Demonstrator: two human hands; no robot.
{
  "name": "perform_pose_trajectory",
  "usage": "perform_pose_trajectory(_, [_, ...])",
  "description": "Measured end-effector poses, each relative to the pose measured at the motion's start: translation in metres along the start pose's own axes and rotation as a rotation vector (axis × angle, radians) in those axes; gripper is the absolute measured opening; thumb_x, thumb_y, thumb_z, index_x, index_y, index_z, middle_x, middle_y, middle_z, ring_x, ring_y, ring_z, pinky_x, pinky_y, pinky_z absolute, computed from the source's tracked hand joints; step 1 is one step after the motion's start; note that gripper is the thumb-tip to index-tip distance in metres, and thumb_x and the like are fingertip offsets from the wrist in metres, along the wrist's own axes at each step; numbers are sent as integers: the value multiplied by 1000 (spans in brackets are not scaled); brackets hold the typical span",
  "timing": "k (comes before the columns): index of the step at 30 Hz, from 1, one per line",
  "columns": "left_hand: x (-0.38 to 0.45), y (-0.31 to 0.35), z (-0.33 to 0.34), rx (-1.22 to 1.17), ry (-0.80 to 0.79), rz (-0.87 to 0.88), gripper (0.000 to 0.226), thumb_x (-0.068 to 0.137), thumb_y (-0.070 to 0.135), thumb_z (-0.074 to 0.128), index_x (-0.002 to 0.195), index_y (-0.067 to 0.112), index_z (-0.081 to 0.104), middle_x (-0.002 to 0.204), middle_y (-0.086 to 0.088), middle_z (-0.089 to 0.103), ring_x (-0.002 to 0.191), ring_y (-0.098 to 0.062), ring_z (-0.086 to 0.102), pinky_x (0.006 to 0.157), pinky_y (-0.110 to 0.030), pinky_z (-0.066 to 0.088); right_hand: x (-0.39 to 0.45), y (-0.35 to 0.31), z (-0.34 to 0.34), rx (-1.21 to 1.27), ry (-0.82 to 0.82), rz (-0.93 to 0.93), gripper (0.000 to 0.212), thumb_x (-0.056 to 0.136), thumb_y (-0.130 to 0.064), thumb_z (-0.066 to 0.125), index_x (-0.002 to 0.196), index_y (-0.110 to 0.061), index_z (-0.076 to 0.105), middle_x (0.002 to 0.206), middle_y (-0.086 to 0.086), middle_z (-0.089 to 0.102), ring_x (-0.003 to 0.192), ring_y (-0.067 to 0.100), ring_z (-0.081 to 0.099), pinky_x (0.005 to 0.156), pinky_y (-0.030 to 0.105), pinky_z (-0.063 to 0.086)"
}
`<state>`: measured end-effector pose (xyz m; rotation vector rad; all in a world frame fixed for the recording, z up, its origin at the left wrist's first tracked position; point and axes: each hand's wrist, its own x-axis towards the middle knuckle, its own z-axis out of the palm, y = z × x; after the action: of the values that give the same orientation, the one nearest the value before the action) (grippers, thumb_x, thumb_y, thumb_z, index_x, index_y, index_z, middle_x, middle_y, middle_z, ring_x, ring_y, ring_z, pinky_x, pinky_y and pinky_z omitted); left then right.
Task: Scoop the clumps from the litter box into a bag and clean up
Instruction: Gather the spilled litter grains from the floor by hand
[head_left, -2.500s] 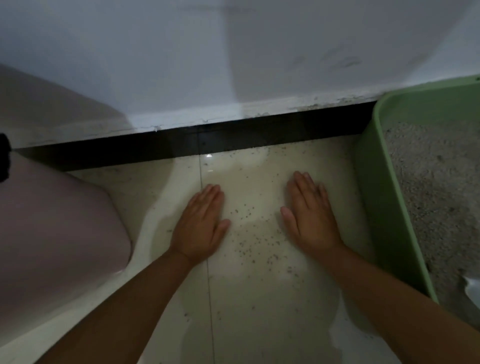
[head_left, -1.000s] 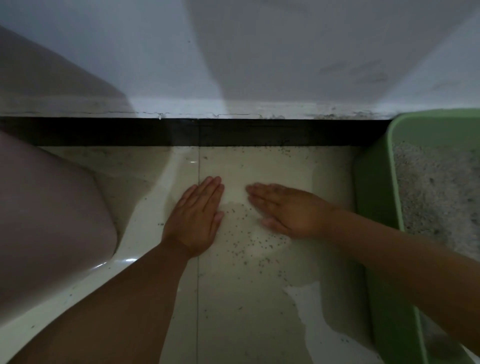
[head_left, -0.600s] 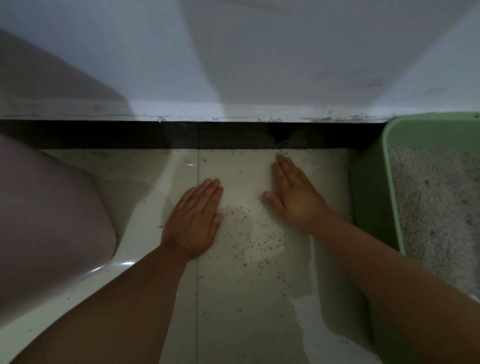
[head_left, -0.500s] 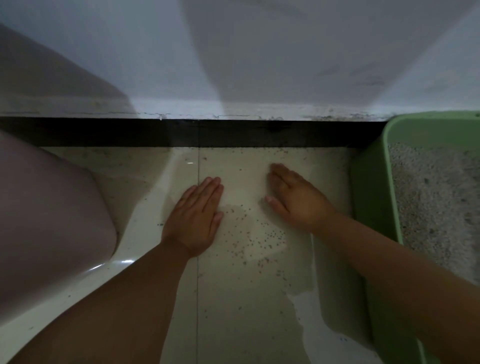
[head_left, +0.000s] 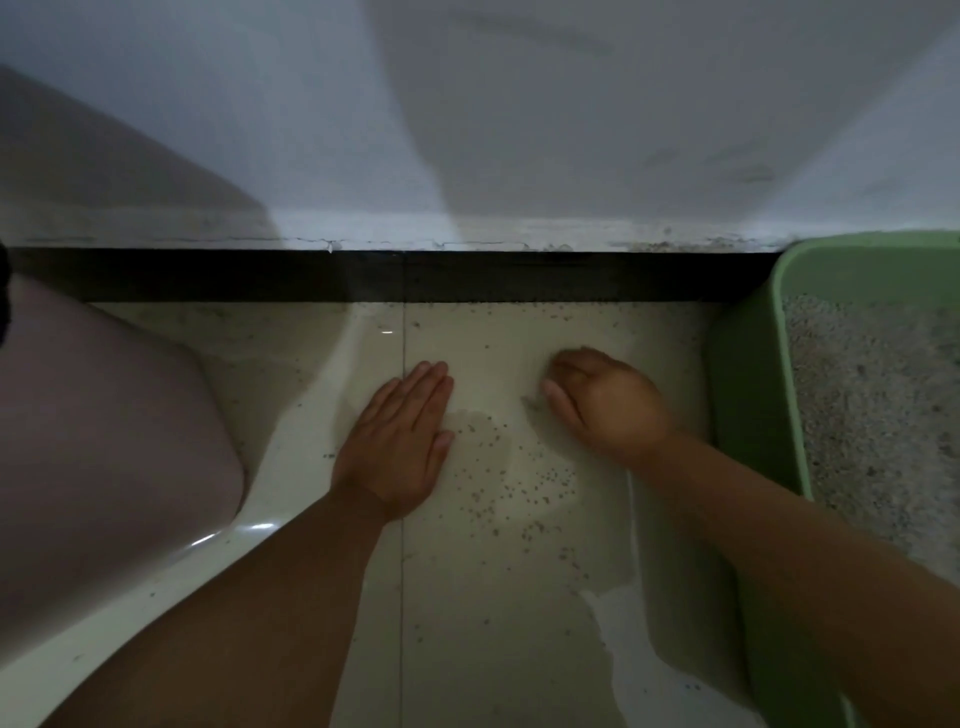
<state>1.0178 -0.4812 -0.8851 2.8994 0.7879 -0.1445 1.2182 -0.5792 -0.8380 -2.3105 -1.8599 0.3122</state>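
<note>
Loose litter grains (head_left: 519, 480) lie scattered on the pale floor tile (head_left: 467, 623) between my two hands. My left hand (head_left: 400, 441) rests flat on the tile, fingers straight and together, just left of the grains. My right hand (head_left: 608, 405) is on the floor to their right, its fingers curled under with the tips on the tile; I see nothing held in it. The green litter box (head_left: 753, 415) stands at the right edge, filled with grey litter (head_left: 872, 415). No bag or scoop is in view.
A black skirting strip (head_left: 363, 275) runs along the foot of the white wall (head_left: 467, 130) just beyond my hands. A large pale pink rounded shape (head_left: 104, 441) fills the left side. More stray grains (head_left: 545, 312) lie by the skirting.
My right hand swung from flat and pointing forward to the left and back, and its fingers have now curled under. The left hand stayed flat in place. The grains sit closer together.
</note>
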Motion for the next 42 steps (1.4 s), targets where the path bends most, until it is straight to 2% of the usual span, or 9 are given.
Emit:
perform_pose_trajectory(6, [0,0,-1,7,12,-1,69,100,36,1,127,-3,51,130,-17,56,119,-30,56,109,-25,5,0,-5,0,-17,65,-21,53,94,-27,31,96,10,68,101,27,68,91,37,69,78,42,57])
perform_pose_trajectory(8, [1,0,-1,10,32,0,70,100,36,1,127,-3,52,129,-18,57,118,-31,56,109,-25,6,15,1,3,14,-117,34,59,93,-34,30,130,11,44,139,29,41,131,38,40,111,37,27])
perform_pose_trajectory(11, [1,1,0,4,20,-1,68,100,35,1,128,-4,49,129,-17,57,118,-29,57,110,-27,13,15,5,9,9,-268,-24,73,86,-44,16,145,-1,13,156,13,3,146,22,1,109,18,-9])
perform_pose_trajectory(17, [1,0,1,9,12,-5,69,99,36,1,127,-2,52,130,-17,56,119,-29,56,109,-24,4,-16,-5,4,-9,-90,-200,75,99,-39,7,100,3,70,105,18,70,92,28,71,78,34,55])
perform_pose_trajectory(21, [1,1,0,-3,21,-8,70,99,37,1,128,-3,51,131,-17,55,120,-30,54,109,-25,6,5,-7,4,0,-25,-77,55,94,-30,29,107,12,63,113,27,64,103,37,65,84,42,52])
perform_pose_trajectory(26, [1,1,-1,-4,17,0,70,100,36,1,127,-3,52,130,-16,57,119,-30,56,109,-29,16,25,-1,15,14,-181,-1,76,82,-40,14,144,2,18,155,17,11,145,24,11,116,23,2])
perform_pose_trajectory(30, [1,0,-2,2,32,-8,70,100,36,1,127,-3,52,130,-16,56,119,-29,56,109,-25,6,17,2,16,64,-80,84,69,85,-39,24,124,13,49,134,29,47,124,38,49,106,33,26])
perform_pose_trajectory(34, [1,2,-1,1,46,-5,65,100,34,6,127,-3,52,129,-16,57,118,-29,57,105,-30,20,12,-3,5,10,84,44,42,81,-22,40,81,6,71,84,21,72,63,30,71,54,28,56])
perform_pose_trajectory(42, [1,1,-1,11,33,-9,69,100,34,1,127,-3,53,130,-16,56,119,-29,56,110,-28,11,25,-3,15,19,-168,176,53,82,-25,36,96,17,65,98,33,67,87,42,69,69,52,54])
